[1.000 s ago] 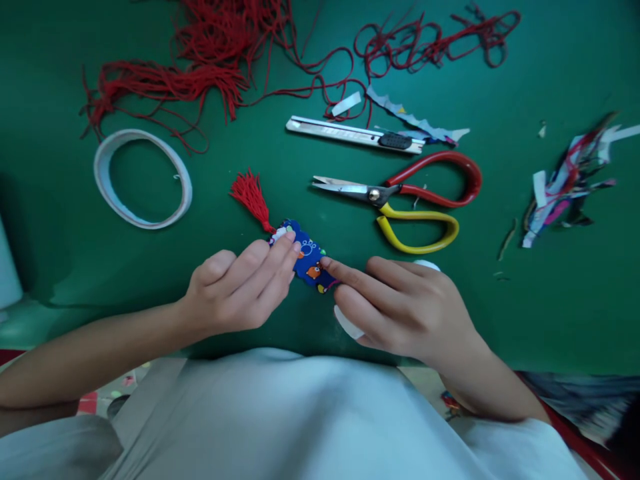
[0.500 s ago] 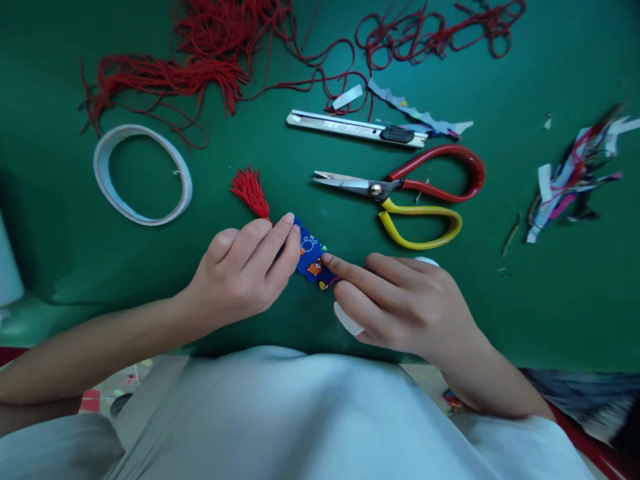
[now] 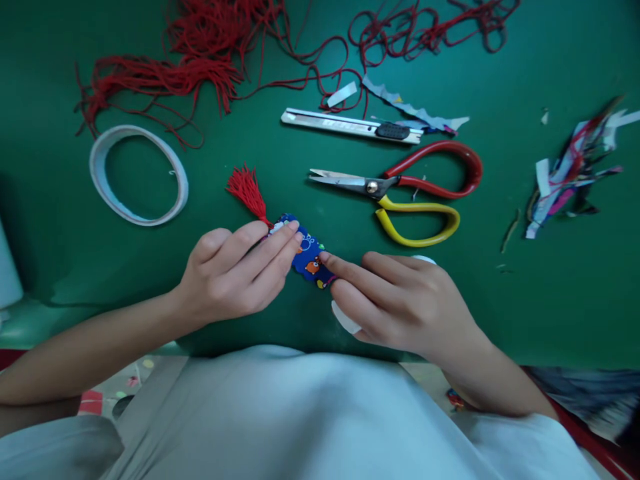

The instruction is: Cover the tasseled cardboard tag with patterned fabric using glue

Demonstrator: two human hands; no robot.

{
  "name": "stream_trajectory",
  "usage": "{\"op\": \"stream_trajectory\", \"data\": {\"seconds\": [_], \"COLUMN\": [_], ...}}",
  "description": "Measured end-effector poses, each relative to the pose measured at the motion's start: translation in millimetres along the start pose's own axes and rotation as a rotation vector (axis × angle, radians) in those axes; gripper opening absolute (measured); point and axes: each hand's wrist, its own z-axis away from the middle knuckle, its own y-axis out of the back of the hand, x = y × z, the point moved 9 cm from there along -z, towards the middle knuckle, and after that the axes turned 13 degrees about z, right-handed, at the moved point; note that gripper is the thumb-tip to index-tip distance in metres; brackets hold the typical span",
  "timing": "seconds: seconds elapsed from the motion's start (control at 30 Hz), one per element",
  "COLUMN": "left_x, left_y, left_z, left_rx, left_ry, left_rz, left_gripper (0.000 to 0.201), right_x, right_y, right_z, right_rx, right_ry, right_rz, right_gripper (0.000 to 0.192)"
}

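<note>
Head view: our left hand [image 3: 227,273] pinches the blue patterned tag [image 3: 306,257] between its fingers [image 3: 280,243]; right hand [image 3: 400,300] presses the tag's near end with one fingertip. Red tassel [image 3: 246,190] is already attached, just beyond the left fingers. Scissors [image 3: 400,193] lie unused on the bench [image 3: 550,300].

We see a matt green surface [image 3: 525,313], smooth like a cutting mat. The small blue piece [image 3: 307,257] looks like printed cloth or paper, with a red thread tassel [image 3: 246,190]. The scissors [image 3: 400,193] have bright metal blades and glossy red and yellow plastic handles. The knife [image 3: 350,125] is dull metal. The loose red cord [image 3: 210,53] looks fuzzy; the tape ring [image 3: 137,175] is papery white.
</note>
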Motion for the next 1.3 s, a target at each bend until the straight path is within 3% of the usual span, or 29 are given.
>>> {"op": "stream_trajectory", "data": {"seconds": [0.17,0.47,0.7,0.87,1.1,1.3], "left_x": [-7,-24,-7,5,0,3], "left_y": [1.6,-4.1,-3.7,-7.1,-8.4,-7.9], "left_z": [4,6,6,2,-1,-1], "left_rx": [0.022,-0.034,0.016,-0.037,-0.058,-0.053], "left_ry": [0.068,0.211,0.053,-0.075,0.011,0.001], "left_rz": [-0.051,0.178,-0.011,0.037,0.032,0.051], "left_gripper": [0.03,0.036,0.03,0.023,0.021,0.023], "right_x": [0,-3,-1,0,-2,-14], "right_y": [1,6,7,1,0,10], "right_z": [0,1,-1,-1,0,3], "right_rx": [0.0,0.041,0.044,-0.01,-0.013,0.108], "right_ry": [0.005,0.057,0.042,0.006,0.005,0.144], "right_rz": [-0.008,0.017,0.035,0.029,0.038,0.018], "right_gripper": [0.017,0.018,0.019,0.018,0.015,0.016]}}
